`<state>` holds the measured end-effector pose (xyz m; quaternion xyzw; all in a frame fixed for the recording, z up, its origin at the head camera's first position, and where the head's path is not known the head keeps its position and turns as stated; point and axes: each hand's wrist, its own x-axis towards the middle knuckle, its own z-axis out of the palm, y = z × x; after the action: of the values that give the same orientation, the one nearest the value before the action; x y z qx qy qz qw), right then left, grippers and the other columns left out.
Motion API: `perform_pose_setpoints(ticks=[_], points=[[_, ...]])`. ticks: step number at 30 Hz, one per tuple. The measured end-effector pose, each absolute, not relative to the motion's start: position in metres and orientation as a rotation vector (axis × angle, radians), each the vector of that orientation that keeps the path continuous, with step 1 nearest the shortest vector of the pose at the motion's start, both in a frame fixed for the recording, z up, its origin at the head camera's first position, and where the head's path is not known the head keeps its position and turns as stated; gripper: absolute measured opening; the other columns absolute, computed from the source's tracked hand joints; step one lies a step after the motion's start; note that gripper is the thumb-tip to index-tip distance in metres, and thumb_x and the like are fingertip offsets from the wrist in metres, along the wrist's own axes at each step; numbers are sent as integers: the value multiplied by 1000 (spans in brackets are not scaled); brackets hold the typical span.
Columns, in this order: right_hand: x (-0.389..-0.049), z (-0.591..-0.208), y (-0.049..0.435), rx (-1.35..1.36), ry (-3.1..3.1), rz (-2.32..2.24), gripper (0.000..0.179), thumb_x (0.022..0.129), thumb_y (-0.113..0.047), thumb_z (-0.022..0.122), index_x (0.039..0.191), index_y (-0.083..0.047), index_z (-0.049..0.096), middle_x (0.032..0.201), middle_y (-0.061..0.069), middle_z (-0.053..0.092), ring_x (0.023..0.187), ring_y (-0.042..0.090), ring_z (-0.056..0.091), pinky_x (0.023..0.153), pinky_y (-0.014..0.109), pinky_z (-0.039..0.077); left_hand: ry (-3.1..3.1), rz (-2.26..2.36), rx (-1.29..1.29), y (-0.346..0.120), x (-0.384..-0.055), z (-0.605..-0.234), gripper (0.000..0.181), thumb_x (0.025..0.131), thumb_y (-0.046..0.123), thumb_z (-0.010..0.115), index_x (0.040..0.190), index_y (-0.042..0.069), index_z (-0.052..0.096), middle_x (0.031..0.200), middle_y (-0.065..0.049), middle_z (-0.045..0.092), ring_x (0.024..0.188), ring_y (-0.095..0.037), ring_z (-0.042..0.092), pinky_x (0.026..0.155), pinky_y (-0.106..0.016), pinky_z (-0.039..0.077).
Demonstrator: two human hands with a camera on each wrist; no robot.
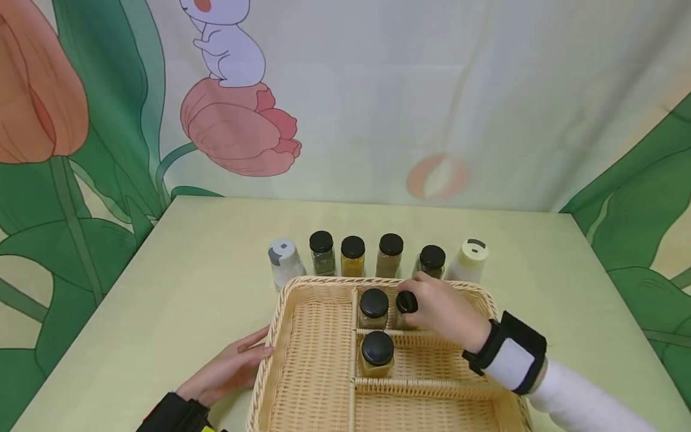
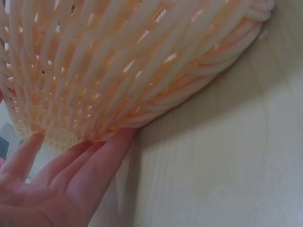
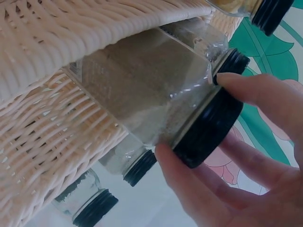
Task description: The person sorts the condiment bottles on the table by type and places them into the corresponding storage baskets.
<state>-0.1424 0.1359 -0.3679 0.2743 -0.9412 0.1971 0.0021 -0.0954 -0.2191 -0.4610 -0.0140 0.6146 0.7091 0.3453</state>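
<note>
A woven basket (image 1: 308, 354) with a long left section and several smaller compartments on the right stands on the table. My right hand (image 1: 439, 306) pinches the black lid of a spice jar (image 3: 142, 82) filled with grey-brown powder, in the back right compartment. To its left, another black-lidded jar (image 1: 373, 304) stands in the same compartment. One more jar (image 1: 376, 354), holding tan powder, is in the compartment nearer me. My left hand (image 1: 232, 366) touches the basket's outer left side with fairly straight fingers (image 2: 102, 163).
Behind the basket stand several black-lidded spice jars, one of them with yellow powder (image 1: 353, 255). A grey-capped shaker (image 1: 286, 263) is at their left end, and a cream-capped shaker (image 1: 468, 261) at their right. A printed curtain (image 1: 367, 108) hangs behind the table (image 1: 162, 288).
</note>
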Motion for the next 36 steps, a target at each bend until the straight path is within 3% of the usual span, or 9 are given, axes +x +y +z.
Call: perform_pose_setpoints(ticks=[6,27,36], points=[[-144,-370,132,860,-2964,601,37,69,-6,75,104,0,65,88,9,58,66,13,53,57,22,44,1609,1833,-47,-219,-97,-461,75,95,28,47,146,4,-2,142,-25,31,111,-18,52,92,-43,44],[-144,-372,128,790,-3021,602,37,69,-9,76,104,-3,65,92,9,59,76,17,57,64,27,48,1604,1845,-60,-218,-96,-462,77,94,28,48,146,2,-3,142,-28,29,112,-21,51,92,-47,44],[-143,-369,132,765,-3047,734,36,82,-23,68,112,-4,62,98,10,59,79,19,59,65,28,48,1624,1829,-84,-217,-98,-461,77,94,30,49,146,1,-1,142,-29,29,110,-21,53,91,-49,44]])
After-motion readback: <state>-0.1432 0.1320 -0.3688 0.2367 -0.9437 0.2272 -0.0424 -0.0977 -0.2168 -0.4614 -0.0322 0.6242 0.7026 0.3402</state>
